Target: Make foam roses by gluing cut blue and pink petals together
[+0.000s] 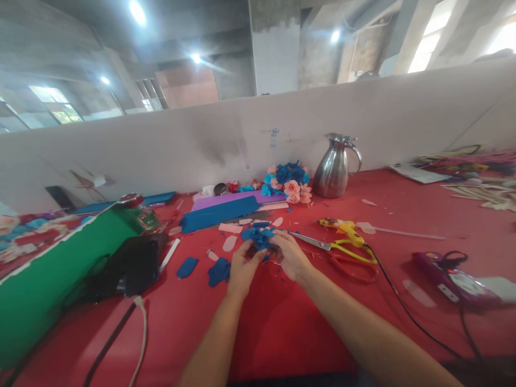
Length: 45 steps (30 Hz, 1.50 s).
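Between my two hands is a blue paper flower (258,236) with ruffled petals, held just above the red table. My left hand (244,267) pinches it from the left and below. From the right, my right hand (291,253) has its fingers closed on the flower's edge. Cut blue petals (220,271) lie beside my left hand, and another blue piece (187,267) is farther left. Scissors (342,250) with yellow and red handles lie right of my right hand, next to a yellow glue gun (347,232).
Behind the hands are blue paper sheets (220,213) and a bunch of paper flowers (292,183). A steel jug (332,166) stands near the white partition. A purple power strip (455,282) sits right; a green box (68,285) and black device (129,266) are left.
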Each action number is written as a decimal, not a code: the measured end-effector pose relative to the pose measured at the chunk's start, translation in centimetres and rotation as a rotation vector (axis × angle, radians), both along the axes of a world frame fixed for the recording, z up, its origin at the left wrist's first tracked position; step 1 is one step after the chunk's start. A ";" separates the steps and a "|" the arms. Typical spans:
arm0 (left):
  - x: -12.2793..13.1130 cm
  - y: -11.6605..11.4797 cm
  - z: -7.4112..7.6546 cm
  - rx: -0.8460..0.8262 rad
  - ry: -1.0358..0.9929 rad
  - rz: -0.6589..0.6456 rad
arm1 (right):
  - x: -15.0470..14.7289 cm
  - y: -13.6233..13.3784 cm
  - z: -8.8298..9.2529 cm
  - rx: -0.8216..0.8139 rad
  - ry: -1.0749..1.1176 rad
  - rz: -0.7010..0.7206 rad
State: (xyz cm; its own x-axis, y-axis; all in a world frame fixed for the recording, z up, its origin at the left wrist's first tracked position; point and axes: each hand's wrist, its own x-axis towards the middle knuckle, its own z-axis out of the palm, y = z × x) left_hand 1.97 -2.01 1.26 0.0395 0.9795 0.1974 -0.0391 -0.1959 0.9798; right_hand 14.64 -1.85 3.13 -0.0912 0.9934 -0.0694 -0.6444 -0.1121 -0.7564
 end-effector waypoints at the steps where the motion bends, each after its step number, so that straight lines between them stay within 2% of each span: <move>1: -0.1 0.0 0.0 0.012 0.048 0.018 | 0.0 0.0 0.0 0.000 0.002 0.004; 4: -0.3 0.0 0.2 0.021 0.090 0.013 | 0.0 -0.1 0.1 0.002 -0.009 0.018; 8: 0.0 -0.2 0.5 -0.061 -0.078 -0.114 | 0.0 -0.2 0.3 0.004 -0.032 0.030; 13: 0.1 -0.3 0.5 -0.120 -0.155 -0.152 | 0.0 -0.1 0.2 0.006 -0.027 0.032; 24: -0.2 -0.1 0.4 -0.083 -0.183 -0.116 | 0.0 0.0 0.1 -0.014 -0.078 0.022; 36: -0.3 0.5 -0.8 -0.029 -0.294 -0.063 | 0.0 0.2 -0.3 0.002 -0.104 0.013; 45: -0.3 0.5 -0.3 -0.025 -0.245 0.006 | -0.1 0.1 -0.3 0.014 -0.134 0.016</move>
